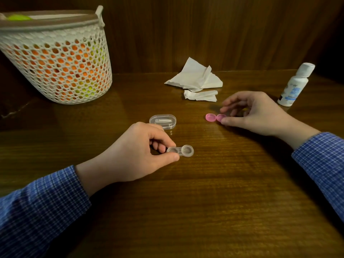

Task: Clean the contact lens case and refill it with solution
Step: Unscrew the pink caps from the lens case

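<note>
Down front, checked blue sleeves reach in from both sides, and the left hand pinches one end of the clear contact lens case between thumb and fingertips, steadying it flat on the wooden counter with both wells uncovered and facing up. Over on the other side, the right hand has thumb and fingers curled onto one of the two pink caps, which lie side by side, touching, well apart from the case. I can't tell whether the wells hold liquid. It looks like the capping stage, or the caps being set aside before filling. The solution bottle stands capped just beyond the right hand, crumpled tissues lie further back, a small clear box sits just behind the left hand, and a mesh basket stands at far left. Next up, as I judge it: either carry a cap across and thread it squarely on a well, or reach for the bottle.
</note>
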{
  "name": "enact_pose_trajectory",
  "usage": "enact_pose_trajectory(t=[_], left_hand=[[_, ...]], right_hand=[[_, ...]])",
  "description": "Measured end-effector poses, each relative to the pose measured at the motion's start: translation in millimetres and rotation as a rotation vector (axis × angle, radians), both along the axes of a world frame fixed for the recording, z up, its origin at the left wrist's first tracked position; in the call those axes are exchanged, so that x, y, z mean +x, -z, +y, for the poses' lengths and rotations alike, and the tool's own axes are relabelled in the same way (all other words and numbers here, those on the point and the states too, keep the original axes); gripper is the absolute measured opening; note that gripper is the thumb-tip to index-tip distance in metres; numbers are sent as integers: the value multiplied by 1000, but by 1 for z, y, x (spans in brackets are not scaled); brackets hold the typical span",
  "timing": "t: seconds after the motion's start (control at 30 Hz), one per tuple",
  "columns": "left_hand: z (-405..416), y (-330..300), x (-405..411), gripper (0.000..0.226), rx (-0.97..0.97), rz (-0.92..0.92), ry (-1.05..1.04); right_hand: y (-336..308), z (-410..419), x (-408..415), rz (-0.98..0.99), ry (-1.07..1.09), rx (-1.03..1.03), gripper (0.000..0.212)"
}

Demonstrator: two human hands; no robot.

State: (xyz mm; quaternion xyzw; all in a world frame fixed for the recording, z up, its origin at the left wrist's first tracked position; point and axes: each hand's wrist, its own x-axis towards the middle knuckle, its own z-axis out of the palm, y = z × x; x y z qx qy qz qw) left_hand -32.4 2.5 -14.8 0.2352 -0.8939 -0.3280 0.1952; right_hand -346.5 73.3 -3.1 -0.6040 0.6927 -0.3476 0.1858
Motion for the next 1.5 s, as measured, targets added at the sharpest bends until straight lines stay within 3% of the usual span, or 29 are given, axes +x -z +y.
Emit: enact_pose_trajectory(t=[0.13, 0.3, 0.63, 1.07, 1.3, 1.4, 1.5], left_hand=[[-1, 1, 0, 15, 21, 4, 1], [-2, 1, 0, 15, 0, -9, -9], [-2, 3, -1, 15, -43, 12, -3], [7, -5, 9, 16, -86, 87, -76], [41, -24, 84, 23, -50, 187, -220], [66, -30, 144, 32, 103, 313, -265], [96, -23, 208, 35, 296, 552, -321]], right_hand=[[-10, 13, 31, -124, -104, -157, 64], [0, 23, 75, 47, -375, 15, 64], [7, 20, 91, -10, -390, -36, 57], [-4, 26, 107, -58, -318, -97, 69], [-33, 34, 172, -78, -411, -171, 72], [-50, 39, 224, -102, -518, -199, 76], [-61, 43, 285, -141, -640, -216, 74]])
